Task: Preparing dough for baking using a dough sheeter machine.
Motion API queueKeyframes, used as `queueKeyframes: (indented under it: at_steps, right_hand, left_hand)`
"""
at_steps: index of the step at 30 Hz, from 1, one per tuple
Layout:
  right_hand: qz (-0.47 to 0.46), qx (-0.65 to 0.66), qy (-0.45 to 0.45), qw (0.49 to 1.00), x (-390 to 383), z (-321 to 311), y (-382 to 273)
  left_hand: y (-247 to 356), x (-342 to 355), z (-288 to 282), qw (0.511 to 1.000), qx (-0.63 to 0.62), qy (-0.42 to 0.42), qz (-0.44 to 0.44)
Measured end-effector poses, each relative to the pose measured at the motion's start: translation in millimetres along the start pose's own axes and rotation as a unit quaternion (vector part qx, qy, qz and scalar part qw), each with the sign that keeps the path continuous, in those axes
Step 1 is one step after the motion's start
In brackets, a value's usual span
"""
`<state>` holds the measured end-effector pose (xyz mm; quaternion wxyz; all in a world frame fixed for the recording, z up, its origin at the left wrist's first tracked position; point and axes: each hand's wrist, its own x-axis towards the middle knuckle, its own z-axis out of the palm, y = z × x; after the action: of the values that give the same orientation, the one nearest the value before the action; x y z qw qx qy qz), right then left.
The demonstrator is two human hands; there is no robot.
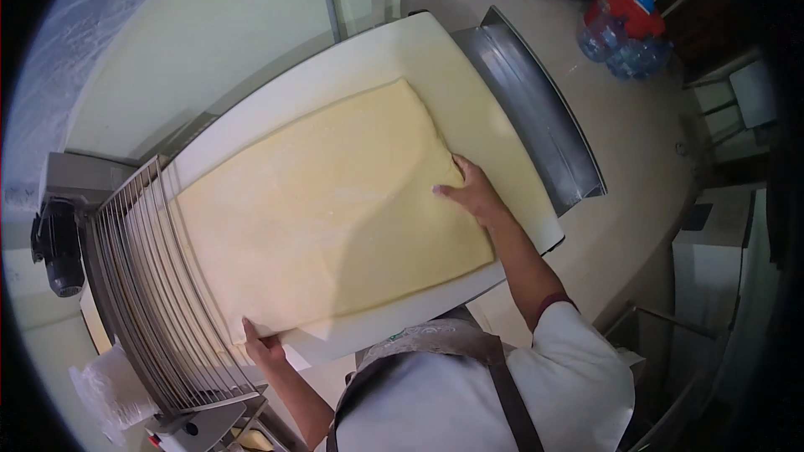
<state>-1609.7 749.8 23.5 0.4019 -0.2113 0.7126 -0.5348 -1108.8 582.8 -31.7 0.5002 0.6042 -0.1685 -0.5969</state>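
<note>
A wide, thick sheet of pale yellow dough (310,201) lies flat on the white conveyor belt (419,46) of a dough sheeter. At the sheet's near left corner, my left hand (265,350) grips the edge, its fingers partly hidden at the rim. On the right edge my right hand (476,192) has hold of the dough, thumb on top and the other fingers curled at the side and partly out of sight. The sheet's left part reaches under the metal bar guard (167,276).
A curved metal tray (532,109) is fixed at the belt's right end. Left of the guard is a black motor (63,247), with a plastic-wrapped bundle (117,389) below. On the floor at the far right are a red bucket (624,4) and clear water jugs (636,59).
</note>
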Motion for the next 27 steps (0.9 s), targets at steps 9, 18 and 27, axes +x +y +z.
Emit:
queueKeyframes:
  at_steps: [9, 18, 27]
  right_hand:
    - [-0.041, 0.071, -0.038, 0.996, -20.7, -32.7, 35.5]
    - [-0.030, -0.058, 0.010, 0.998, -72.3, -22.5, 61.4]
    - [0.219, -0.227, -0.035, 0.948, -107.9, -41.6, 3.1]
  left_hand:
    - [17.1, -39.7, -10.9, 0.955, 0.296, 0.034, 0.005]
    - [-77.5, -169.6, 254.2, 0.549, 0.527, -0.503, 0.410]
    - [-154.3, -103.4, 454.3, 0.405, 0.582, -0.379, 0.596]
